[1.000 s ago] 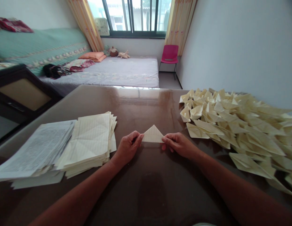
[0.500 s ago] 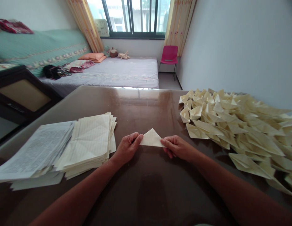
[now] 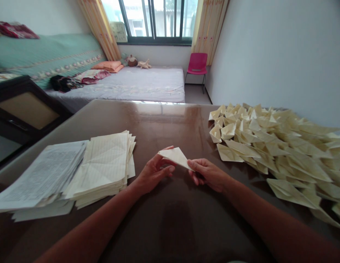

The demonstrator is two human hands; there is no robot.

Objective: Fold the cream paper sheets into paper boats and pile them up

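Note:
A small triangle of folded paper (image 3: 175, 156), cream with faint lines, is held over the brown table (image 3: 159, 212). My right hand (image 3: 206, 171) pinches its right corner between thumb and fingers. My left hand (image 3: 156, 170) is open at the other side, thumb apart, with its fingers reaching behind the paper's left end; whether they touch it is hard to tell. Left of my hands lies a stack of lined cream sheets (image 3: 104, 160), the top one creased. On the right is a large heap of folded paper boats (image 3: 268, 138).
A pile of printed white sheets (image 3: 46, 175) lies at the far left of the table. Past the table's back edge stand a bed (image 3: 148, 84) and a pink chair (image 3: 197, 64). A dark cabinet (image 3: 27, 106) is at the left, a white wall (image 3: 282, 54) at the right.
My left hand has let go of the triangle's left corner and spread its fingers. The paper has tilted, its left end now higher. My right hand keeps its pinch.

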